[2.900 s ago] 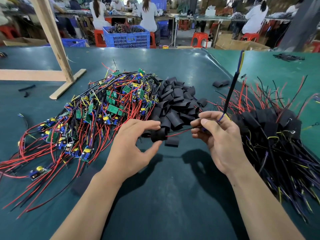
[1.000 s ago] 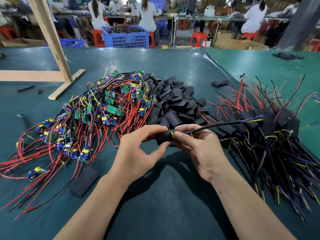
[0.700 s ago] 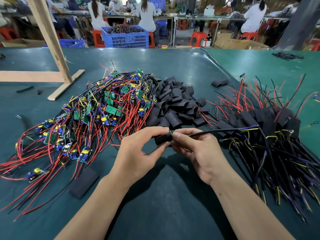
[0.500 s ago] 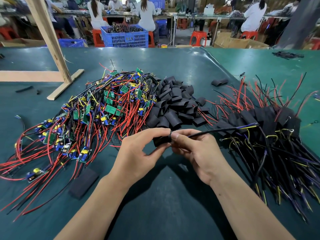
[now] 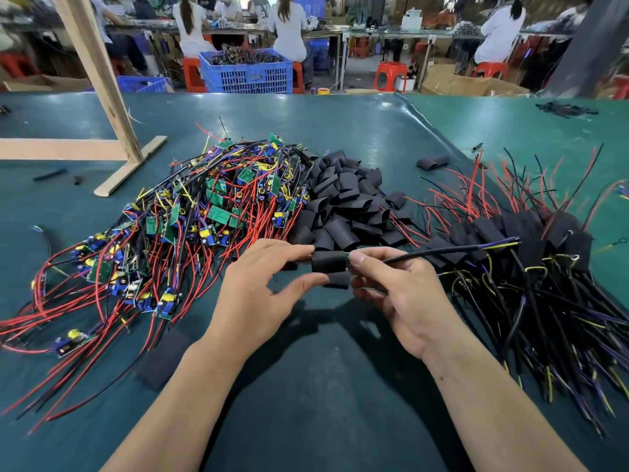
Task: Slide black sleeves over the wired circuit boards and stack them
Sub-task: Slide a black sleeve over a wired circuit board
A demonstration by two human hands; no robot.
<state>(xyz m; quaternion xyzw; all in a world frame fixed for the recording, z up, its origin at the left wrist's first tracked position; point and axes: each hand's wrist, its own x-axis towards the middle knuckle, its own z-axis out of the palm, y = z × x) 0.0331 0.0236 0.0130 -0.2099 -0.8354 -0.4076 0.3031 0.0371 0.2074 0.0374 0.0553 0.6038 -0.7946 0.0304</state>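
Note:
My left hand (image 5: 258,294) pinches a black sleeve (image 5: 328,261) between thumb and fingers. My right hand (image 5: 405,298) pinches the green edge of a circuit board (image 5: 347,257) that sticks out of the sleeve's right end. Its black cable (image 5: 442,251) runs right, ending in purple and yellow wires. A heap of bare wired boards (image 5: 190,219) lies to the left. Loose black sleeves (image 5: 347,202) are piled in the middle. Sleeved boards (image 5: 531,253) lie stacked on the right.
The green table (image 5: 323,386) carries a wooden stand (image 5: 112,107) at the back left. A flat black sleeve (image 5: 163,359) lies by my left forearm, another (image 5: 433,162) further back. Behind the table stand a blue crate (image 5: 246,74) and people seated on red stools.
The board has gone almost fully into the sleeve; only its right edge shows. The cable has swung down from upright to nearly level, pointing right. Both hands stay together.

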